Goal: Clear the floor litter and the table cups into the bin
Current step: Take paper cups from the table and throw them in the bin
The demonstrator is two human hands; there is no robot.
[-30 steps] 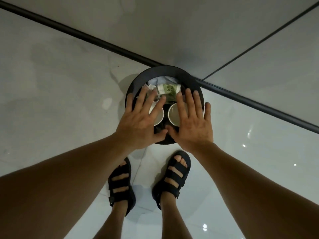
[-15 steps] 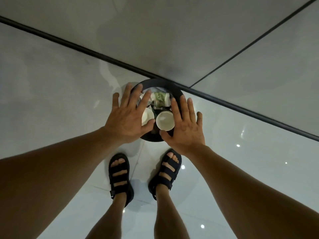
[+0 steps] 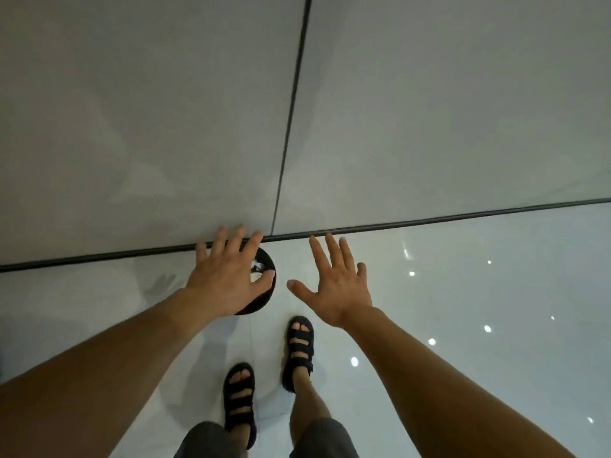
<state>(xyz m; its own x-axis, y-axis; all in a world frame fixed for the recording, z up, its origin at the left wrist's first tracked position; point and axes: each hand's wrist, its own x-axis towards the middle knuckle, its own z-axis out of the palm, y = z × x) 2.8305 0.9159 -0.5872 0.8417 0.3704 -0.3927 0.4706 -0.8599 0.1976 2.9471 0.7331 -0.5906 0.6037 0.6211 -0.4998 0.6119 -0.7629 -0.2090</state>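
A round black bin [image 3: 264,297] stands on the glossy white floor against the wall. My left hand [image 3: 226,279] hovers over it with fingers spread and hides most of its opening. Only a scrap of white litter [image 3: 257,265] shows inside, past my thumb. My right hand [image 3: 332,282] is held out to the right of the bin, fingers straight and apart, holding nothing. The cups are hidden under my left hand.
A grey wall [image 3: 165,110] with a dark vertical seam [image 3: 291,110] rises behind the bin, with a black skirting strip [image 3: 429,221] at its foot. My two feet in black sandals [image 3: 299,350] stand on the floor below the bin.
The view has pulled back and up, so the bin looks smaller. My right hand moved off the bin to the right. My left hand stays over it. My feet stepped apart.
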